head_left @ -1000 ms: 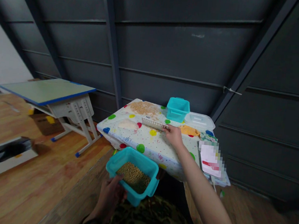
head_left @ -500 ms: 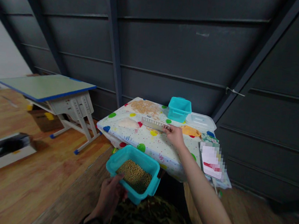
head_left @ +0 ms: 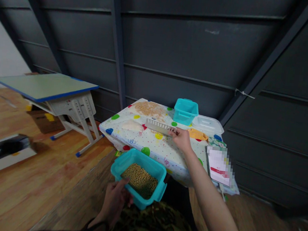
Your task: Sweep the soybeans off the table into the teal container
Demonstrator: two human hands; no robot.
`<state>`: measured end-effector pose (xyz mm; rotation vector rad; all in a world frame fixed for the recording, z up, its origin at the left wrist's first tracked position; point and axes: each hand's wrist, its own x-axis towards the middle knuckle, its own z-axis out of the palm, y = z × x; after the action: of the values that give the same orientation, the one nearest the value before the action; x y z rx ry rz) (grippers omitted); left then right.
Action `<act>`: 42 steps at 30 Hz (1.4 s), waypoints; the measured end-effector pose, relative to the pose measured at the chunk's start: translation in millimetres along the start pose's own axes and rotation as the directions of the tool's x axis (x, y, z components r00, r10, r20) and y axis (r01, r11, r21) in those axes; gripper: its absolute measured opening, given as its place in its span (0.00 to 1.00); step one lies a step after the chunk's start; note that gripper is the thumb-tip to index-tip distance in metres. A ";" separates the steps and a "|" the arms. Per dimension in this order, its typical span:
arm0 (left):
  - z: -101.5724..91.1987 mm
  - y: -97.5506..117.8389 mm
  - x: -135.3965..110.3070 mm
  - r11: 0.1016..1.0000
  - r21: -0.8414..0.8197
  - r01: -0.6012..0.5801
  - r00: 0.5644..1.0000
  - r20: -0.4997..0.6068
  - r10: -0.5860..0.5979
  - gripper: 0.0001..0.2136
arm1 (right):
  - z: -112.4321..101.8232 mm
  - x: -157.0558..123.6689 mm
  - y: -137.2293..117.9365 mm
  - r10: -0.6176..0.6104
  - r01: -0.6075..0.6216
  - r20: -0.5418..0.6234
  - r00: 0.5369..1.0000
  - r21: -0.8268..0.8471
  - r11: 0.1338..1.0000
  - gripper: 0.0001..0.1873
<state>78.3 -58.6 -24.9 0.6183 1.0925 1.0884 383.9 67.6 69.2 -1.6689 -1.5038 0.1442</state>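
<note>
Seemingly, a holding step is in hand: at the middle of the bench (head_left: 176,160), the slotted tray (head_left: 158,126) is clamped by the right hand (head_left: 181,139); off the front edge, the bean tub (head_left: 144,158), clamped by the left hand (head_left: 114,199), should be kept level.

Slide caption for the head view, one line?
Left hand grips a teal tub of soybeans; right hand holds a slotted white plastic piece at the spotted-cloth table.
</note>
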 end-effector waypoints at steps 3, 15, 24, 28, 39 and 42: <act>2.0 0.4 -0.3 1.000 -0.003 0.003 1.000 -0.009 -0.003 0.22 | -1.2 -0.8 -0.8 -0.018 0.018 0.004 1.000 -0.007 1.000 0.14; 10.4 8.8 -4.1 0.999 0.018 0.043 0.999 -0.012 -0.042 0.23 | -4.9 -4.0 -5.2 -0.044 0.045 0.032 0.999 -0.011 0.999 0.13; 14.6 0.8 -4.6 0.999 -0.010 0.045 0.999 -0.015 -0.045 0.22 | -12.5 -16.0 -11.3 -0.054 0.054 0.076 0.996 0.005 0.999 0.12; 16.5 0.3 -4.0 0.999 -0.021 0.047 0.999 -0.001 -0.047 0.22 | -14.3 -20.0 -11.9 -0.032 0.030 0.047 0.998 0.036 0.999 0.13; 19.4 -3.0 -1.5 0.995 -0.072 0.063 0.998 0.004 -0.063 0.20 | -18.0 -22.9 1.6 0.031 -0.028 -0.020 0.999 0.111 0.993 0.19; 22.6 3.7 -6.2 0.993 -0.077 0.086 0.996 0.015 -0.085 0.21 | -19.1 -22.3 7.2 0.051 -0.051 0.002 0.999 0.143 0.988 0.22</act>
<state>97.3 -60.6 -10.8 0.5113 1.0524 1.0467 394.8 39.5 66.6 -1.5926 -1.4163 0.2713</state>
